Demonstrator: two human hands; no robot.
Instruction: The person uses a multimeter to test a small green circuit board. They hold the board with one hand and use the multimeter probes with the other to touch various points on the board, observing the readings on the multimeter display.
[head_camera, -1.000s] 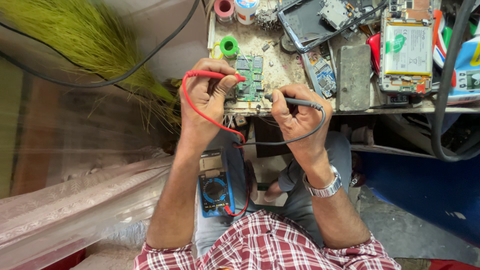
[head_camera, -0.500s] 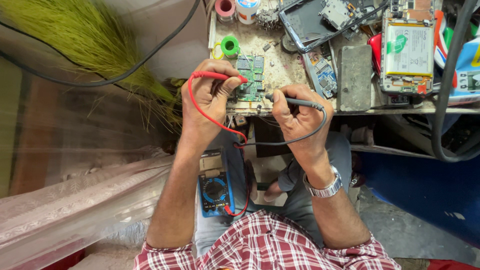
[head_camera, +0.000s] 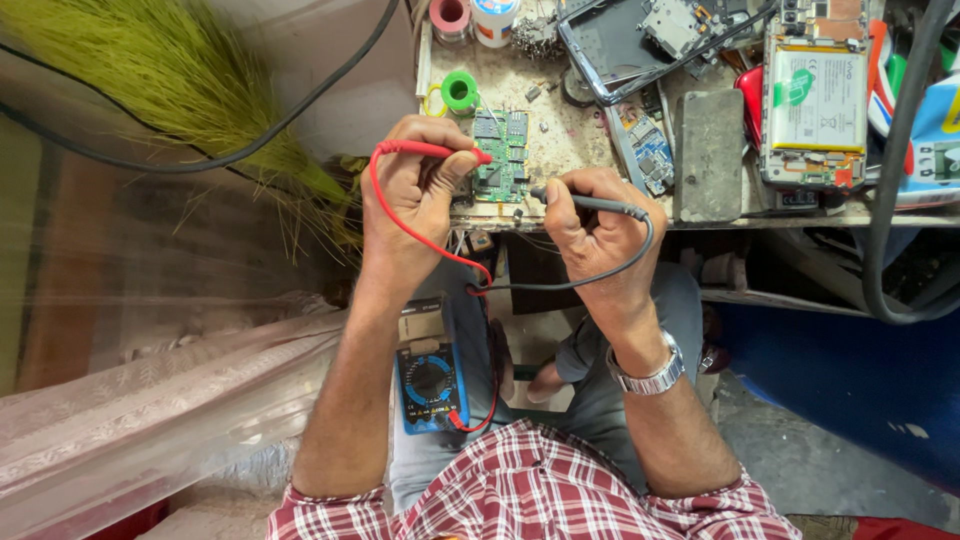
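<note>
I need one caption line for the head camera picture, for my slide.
Left hand holds the red probe and right hand the black probe at a green circuit board; multimeter on lap.

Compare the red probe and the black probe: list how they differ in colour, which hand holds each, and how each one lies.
The red probe is in the left hand; the black probe is in the right hand. The red probe reaches the green circuit board from its left side, the black probe from its right. The red lead loops down beside the left wrist; the black lead curls round the right hand. Both leads run down toward the blue multimeter on the lap.
</note>
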